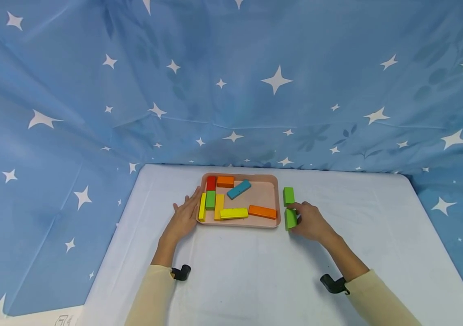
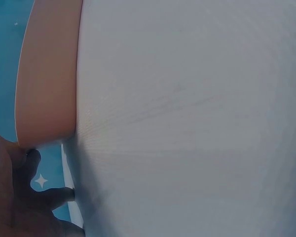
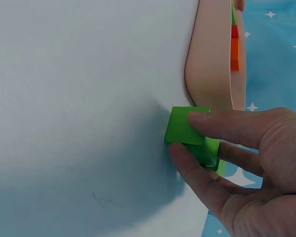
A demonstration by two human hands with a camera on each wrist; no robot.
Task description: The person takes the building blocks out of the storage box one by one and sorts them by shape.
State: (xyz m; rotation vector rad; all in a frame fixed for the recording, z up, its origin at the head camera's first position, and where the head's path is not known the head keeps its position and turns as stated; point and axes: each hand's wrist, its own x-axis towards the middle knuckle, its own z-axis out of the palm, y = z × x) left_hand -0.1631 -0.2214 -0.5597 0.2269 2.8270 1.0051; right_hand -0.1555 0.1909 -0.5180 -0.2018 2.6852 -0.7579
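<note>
"Green block by the tray: who has it?"

"Me. My right grip pinches it, just past the tray's right side. I can't tell if it sits on the desk or is up a bit."

"Is it heavy?"

"I'd say no. It looks like painted wood, so I think it's light and hard. It won't squash, and a bump shouldn't break it. The smooth paint could be a bit slippy."

"Where should you hold it?"

"By two flat sides, near the middle, I think. If I pinch only the end, it might tip."

"What's close to it?"

"Another green block, just behind it, by the tray too. Inside the tray I see an orange block near the front right, a bright yellow block next to that, and a slanted blue block farther back."

"And your other grip?"

"My left grip is spread out against the tray's left side. Past the desk hangs a blue cloth with white stars."
</note>
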